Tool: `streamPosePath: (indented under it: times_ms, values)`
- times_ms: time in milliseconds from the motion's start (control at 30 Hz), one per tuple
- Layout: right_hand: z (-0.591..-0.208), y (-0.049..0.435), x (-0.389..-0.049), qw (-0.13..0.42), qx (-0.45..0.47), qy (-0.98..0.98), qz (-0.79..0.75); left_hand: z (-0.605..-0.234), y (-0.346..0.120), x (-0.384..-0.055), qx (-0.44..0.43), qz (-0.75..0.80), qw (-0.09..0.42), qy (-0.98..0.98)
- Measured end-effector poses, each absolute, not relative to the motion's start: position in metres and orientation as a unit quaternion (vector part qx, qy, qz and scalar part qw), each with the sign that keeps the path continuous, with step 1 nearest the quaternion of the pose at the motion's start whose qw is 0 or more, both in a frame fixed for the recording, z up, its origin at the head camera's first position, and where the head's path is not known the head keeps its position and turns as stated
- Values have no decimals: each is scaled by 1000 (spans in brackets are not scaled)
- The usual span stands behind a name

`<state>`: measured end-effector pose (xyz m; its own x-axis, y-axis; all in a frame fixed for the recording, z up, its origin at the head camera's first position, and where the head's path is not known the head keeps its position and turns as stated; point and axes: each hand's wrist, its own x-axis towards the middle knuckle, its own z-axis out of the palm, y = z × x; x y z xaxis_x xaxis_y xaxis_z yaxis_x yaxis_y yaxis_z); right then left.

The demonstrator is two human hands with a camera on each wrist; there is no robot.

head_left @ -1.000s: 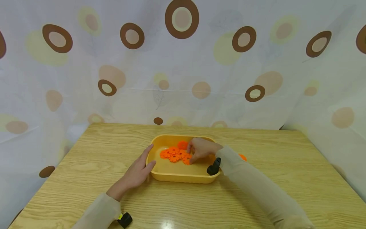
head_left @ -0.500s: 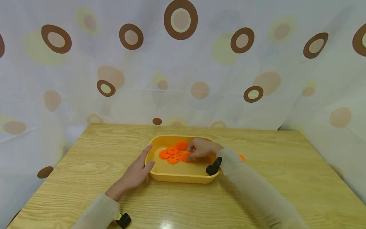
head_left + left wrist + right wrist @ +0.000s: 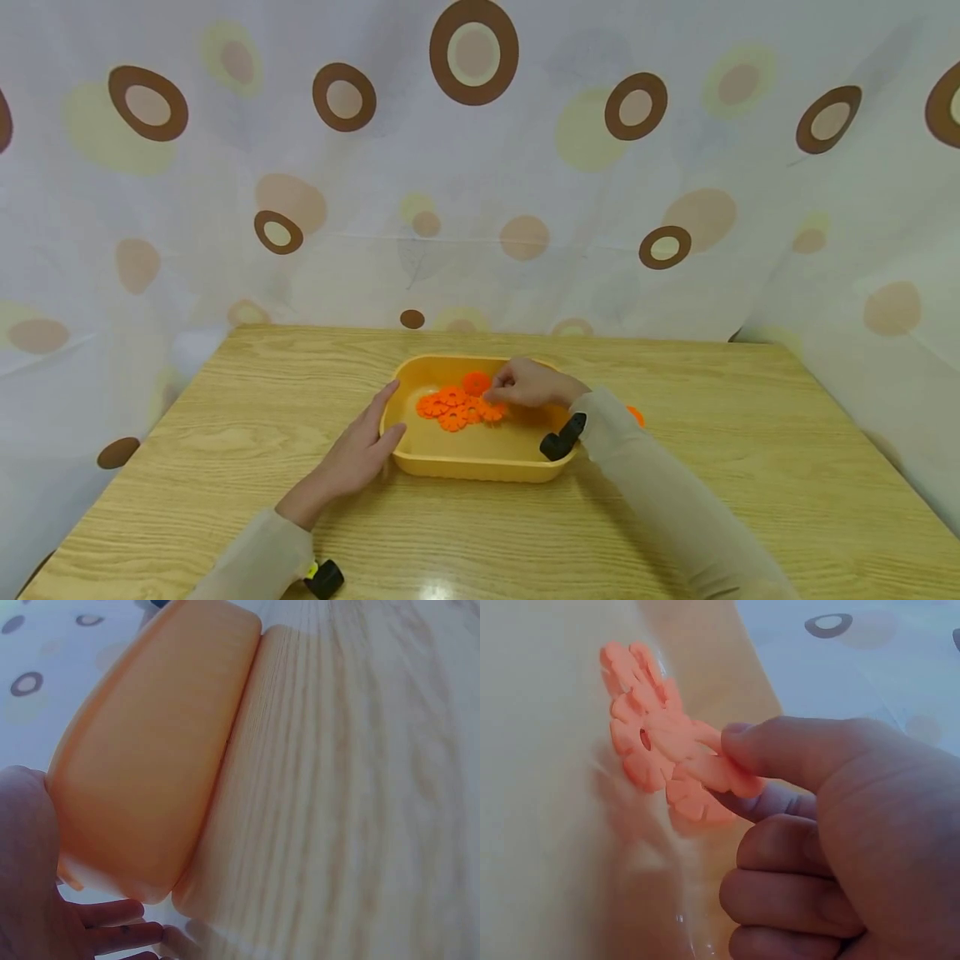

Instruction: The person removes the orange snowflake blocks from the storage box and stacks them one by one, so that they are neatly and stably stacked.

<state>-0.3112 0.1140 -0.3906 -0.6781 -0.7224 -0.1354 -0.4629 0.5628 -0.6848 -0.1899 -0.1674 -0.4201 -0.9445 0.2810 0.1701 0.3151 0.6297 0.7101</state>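
A yellow plastic basin sits on the table, with several orange flower-shaped discs overlapping inside. My left hand holds the basin's left end, thumb and index finger over the rim; the left wrist view has its other fingers low at the outer wall. Inside the basin, my right hand pinches one orange notched disc between thumb and index finger. Its other fingers are folded in the right wrist view. Further orange discs lie just behind the pinched one, and I cannot tell whether they touch it.
Part of another orange piece shows on the table right of the basin, mostly hidden by the right sleeve. A black wrist camera hangs over the basin's right end. A patterned cloth hangs behind the wooden table.
My right hand reached down to the discs at the right of the pile, and its fingertips have now risen slightly with one pinched. My left hand stays at the basin's left end.
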Motion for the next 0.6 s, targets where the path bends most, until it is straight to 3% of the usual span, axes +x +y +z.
streamPosePath:
  times_ms: [600]
  values:
    - [-378,116,-314,173,-330,855,-360,-422,-167,-191,-165,-400,23,-901]
